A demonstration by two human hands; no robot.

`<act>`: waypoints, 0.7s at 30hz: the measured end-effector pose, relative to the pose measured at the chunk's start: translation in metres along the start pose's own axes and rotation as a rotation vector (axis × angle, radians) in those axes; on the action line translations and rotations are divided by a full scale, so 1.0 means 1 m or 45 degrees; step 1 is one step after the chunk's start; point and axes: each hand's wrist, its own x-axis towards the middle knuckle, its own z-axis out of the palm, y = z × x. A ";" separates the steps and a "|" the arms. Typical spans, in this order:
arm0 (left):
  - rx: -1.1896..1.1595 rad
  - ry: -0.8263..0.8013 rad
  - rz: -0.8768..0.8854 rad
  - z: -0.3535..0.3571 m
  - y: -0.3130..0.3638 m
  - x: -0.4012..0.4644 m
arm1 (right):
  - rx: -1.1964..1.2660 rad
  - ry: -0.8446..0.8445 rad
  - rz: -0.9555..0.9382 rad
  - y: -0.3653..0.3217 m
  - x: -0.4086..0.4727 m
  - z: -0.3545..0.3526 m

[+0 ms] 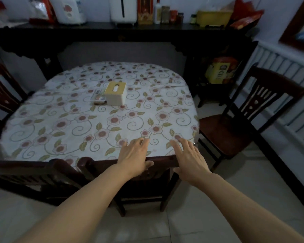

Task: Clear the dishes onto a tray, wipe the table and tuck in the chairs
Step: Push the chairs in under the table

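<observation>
From the head camera you look down on the rounded bench [47, 127], covered with a white cloth printed with pink flowers and green leaves. Near its middle stands a cream tissue box with a tan top [115, 93], and touching its left side lies a small flat packet with a printed label [99, 97]; the print is too blurred to read.

Your left hand [134, 156] reaches over the near edge of the bench with its fingers straight and spread, the fingertips over the cloth and the thumb down at the top rail of the dark wooden chair [140, 174] directly in front of you. It holds nothing. Your right hand [189, 156] lies just beside it to the right, also flat with relaxed fingers pointing across the cloth, its heel over the bench edge above the same chair. It, too, is released and empty. Whether the palms press on the chair rail or merely hover you cannot tell.

That chair sits tucked close under the bench edge. A second dark wooden chair [33, 176] stands at the near left, its slatted back against the bench. A third dark chair with a slatted back [235, 130] stands to the right, its seat well clear of the bench, and part of a fourth [2, 92] shows at the far left.

Behind the bench runs a long dark sideboard [112, 32] crowded with white appliances, bottles and red packets.
</observation>
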 end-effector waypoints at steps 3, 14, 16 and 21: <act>0.006 0.025 0.063 -0.013 0.032 0.013 | -0.001 0.049 0.023 0.020 -0.011 -0.018; -0.027 0.048 0.048 -0.035 0.200 0.069 | 0.041 0.179 0.096 0.186 -0.055 -0.069; -0.051 0.073 0.027 -0.035 0.236 0.079 | 0.028 0.160 0.109 0.223 -0.063 -0.076; -0.062 0.061 0.033 -0.039 0.312 0.109 | 0.024 0.151 0.124 0.305 -0.077 -0.097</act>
